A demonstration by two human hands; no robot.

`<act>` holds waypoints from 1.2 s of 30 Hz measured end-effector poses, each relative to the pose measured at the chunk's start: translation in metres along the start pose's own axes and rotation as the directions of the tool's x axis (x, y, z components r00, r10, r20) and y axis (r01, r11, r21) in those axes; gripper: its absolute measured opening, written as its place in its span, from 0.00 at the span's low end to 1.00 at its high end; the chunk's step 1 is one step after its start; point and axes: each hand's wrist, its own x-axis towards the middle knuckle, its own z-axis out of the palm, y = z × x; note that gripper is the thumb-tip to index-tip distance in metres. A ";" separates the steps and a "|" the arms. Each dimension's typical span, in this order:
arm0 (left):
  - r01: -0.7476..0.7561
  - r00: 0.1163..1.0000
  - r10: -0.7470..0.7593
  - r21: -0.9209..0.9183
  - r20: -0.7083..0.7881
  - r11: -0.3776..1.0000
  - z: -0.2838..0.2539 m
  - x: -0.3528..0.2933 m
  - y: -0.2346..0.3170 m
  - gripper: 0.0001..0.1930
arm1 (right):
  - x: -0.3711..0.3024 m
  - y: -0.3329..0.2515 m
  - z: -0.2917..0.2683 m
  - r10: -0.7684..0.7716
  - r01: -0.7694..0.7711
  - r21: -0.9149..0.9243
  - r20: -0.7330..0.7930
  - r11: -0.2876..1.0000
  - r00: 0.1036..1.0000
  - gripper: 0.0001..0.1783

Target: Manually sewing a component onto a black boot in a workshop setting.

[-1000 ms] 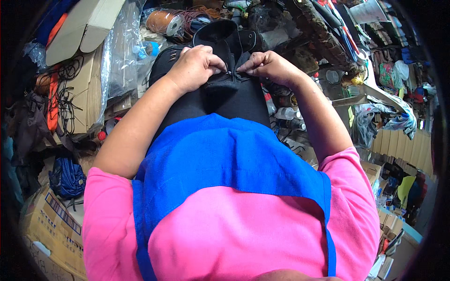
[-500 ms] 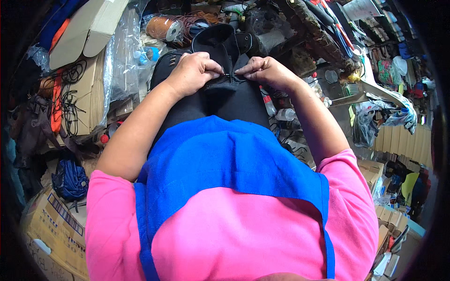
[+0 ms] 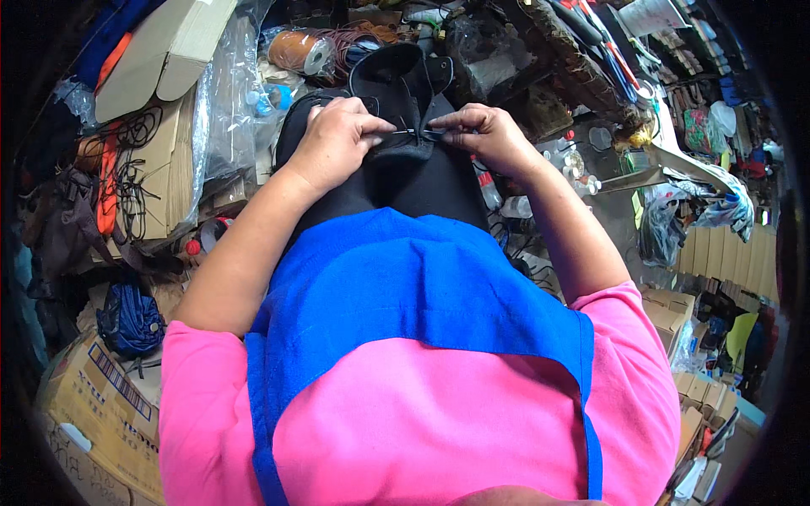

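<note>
A black boot upper (image 3: 403,150) rests between my thighs, its open collar and a flap with eyelets at the far end. My left hand (image 3: 339,139) is at its left side, thumb and forefinger pinched on a thin shiny needle (image 3: 405,131) that reaches to the boot's middle edge. On the other side, my right hand (image 3: 485,133) also pinches a thin, shiny needle-like piece (image 3: 434,130) close against the same edge. Any thread is too fine to make out. Both pinches sit nearly level, a small gap apart.
Beyond the boot lie an orange thread spool (image 3: 300,53) and coiled cords. Flat cardboard (image 3: 160,160) and clear plastic stand at the left. Plastic bottles (image 3: 516,207) lie to the right of my legs, under a cluttered bench (image 3: 574,59). A carton (image 3: 105,413) sits lower left.
Both hands stay at the boot. My left fingers have drawn slightly left, and more of the shiny needle shows between the hands. The right fingers are straighter, with their thin piece now visible.
</note>
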 end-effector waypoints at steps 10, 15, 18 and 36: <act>0.077 0.995 -0.076 -0.021 0.071 0.997 0.007 0.006 -0.002 0.05 | 0.007 0.000 0.000 0.091 -0.113 0.198 0.117 0.974 0.989 0.15; 0.139 0.986 -0.132 -0.071 0.099 0.988 0.008 0.010 0.006 0.06 | 0.011 0.002 0.001 0.127 -0.166 0.269 0.158 0.949 0.979 0.16; 0.223 0.967 -0.210 -0.083 0.144 0.971 0.007 0.016 0.014 0.07 | 0.016 0.014 0.001 0.111 -0.155 0.289 0.163 0.945 0.980 0.16; 0.323 0.933 -0.295 -0.118 0.205 0.939 0.009 0.016 0.019 0.07 | 0.010 0.005 0.003 0.085 -0.128 0.278 0.160 0.952 0.983 0.15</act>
